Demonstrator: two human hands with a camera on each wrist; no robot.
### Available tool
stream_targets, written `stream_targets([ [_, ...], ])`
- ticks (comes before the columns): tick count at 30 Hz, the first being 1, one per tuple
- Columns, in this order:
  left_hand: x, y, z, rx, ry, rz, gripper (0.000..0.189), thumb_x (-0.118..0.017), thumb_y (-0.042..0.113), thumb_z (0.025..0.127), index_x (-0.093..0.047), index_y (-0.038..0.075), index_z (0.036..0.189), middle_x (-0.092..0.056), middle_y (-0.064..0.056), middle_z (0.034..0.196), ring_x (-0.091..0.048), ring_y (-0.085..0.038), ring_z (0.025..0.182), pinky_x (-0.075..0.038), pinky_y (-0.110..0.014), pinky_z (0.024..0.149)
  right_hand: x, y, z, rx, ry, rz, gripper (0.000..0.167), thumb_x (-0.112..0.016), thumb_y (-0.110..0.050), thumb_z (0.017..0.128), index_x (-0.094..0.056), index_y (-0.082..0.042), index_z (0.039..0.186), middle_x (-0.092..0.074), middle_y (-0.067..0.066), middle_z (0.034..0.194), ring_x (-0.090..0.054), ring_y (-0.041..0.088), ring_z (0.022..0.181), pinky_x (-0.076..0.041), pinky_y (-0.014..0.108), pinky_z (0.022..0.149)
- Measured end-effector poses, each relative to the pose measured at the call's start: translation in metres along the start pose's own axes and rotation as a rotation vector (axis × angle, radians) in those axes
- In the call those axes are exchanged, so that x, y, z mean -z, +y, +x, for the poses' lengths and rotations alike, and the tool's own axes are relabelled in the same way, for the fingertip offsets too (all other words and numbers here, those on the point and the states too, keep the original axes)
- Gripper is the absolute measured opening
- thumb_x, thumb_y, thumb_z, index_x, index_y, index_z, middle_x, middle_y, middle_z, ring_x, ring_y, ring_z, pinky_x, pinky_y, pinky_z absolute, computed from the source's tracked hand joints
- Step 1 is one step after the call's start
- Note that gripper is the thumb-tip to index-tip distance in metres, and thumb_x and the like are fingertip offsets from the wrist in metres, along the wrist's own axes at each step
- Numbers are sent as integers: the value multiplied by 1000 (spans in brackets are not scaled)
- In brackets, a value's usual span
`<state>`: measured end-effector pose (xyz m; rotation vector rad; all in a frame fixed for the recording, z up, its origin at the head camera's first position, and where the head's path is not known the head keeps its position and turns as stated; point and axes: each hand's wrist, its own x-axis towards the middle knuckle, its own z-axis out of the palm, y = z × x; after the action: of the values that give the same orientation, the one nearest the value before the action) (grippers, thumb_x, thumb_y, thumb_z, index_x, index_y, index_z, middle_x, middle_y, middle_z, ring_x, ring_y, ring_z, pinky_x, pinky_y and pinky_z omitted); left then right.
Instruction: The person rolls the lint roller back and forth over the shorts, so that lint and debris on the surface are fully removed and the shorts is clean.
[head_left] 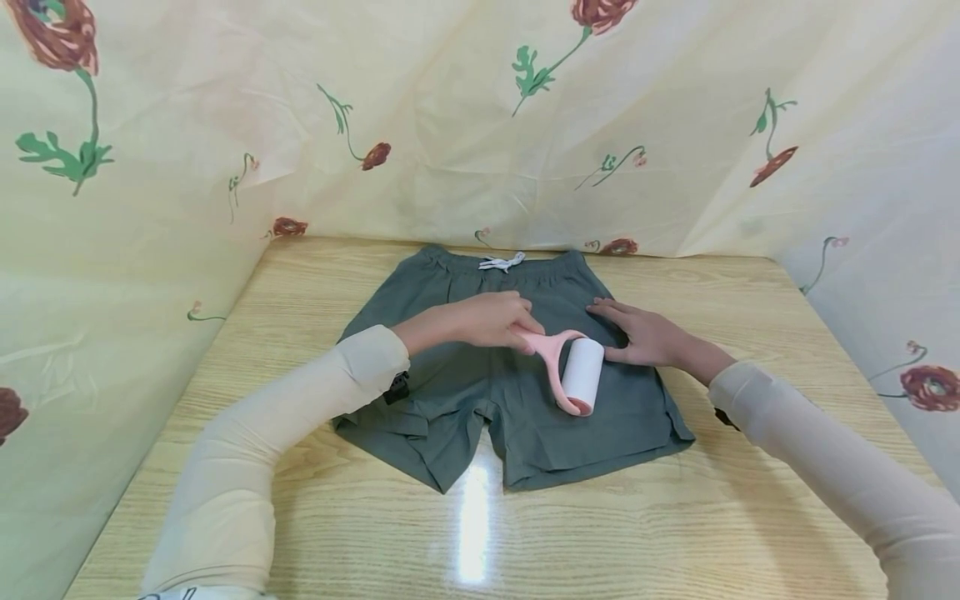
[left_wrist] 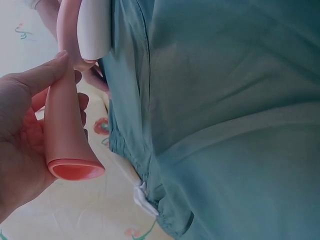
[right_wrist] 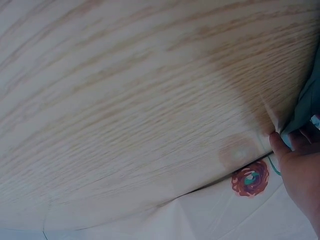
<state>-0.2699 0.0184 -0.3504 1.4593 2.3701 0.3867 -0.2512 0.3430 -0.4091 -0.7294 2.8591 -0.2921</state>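
Dark green drawstring shorts [head_left: 450,375] lie spread flat, waistband toward the back wall. My left hand [head_left: 495,319] grips the pink handle of a lint roller [head_left: 582,375], whose white cylinder lies over the leg on the right side. In the left wrist view the left hand [left_wrist: 30,125] has its thumb along the handle [left_wrist: 67,120], and the handle's hollow end faces the camera. My right hand [head_left: 648,336] rests on the outer edge of that same leg, fingers extended, beside the roller. The right wrist view catches the right hand [right_wrist: 300,165] at the fabric's edge.
The shorts lie on a light wood-grain table [head_left: 315,533]. A cream cloth [head_left: 450,108] with red flowers hangs along the back and both sides. A white drawstring bow [head_left: 502,262] sits at the waistband. Glare shows on the front of the table.
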Motion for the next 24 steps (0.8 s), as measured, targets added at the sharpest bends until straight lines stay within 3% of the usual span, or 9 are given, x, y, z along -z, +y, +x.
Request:
stream_targets([
  [10,1,-3,-2,-11,-29,-78,35,-67,24,100,-70,18,134,-65,-5,91,-44,-15,82,-35,-24,72,0,3,2,-1,-7,-10,78,-62,-45,96,-35,-6,158,-29,27,163,-33,50,147,-38,67,109],
  [24,5,-14,-9,31,-87,-146,35,-68,21,99,-70,17,133,-64,-1,90,-48,-14,83,-38,-24,72,1,-2,1,-7,0,-5,75,-61,-43,97,-36,-6,158,-30,27,163,-34,50,147,-37,68,109],
])
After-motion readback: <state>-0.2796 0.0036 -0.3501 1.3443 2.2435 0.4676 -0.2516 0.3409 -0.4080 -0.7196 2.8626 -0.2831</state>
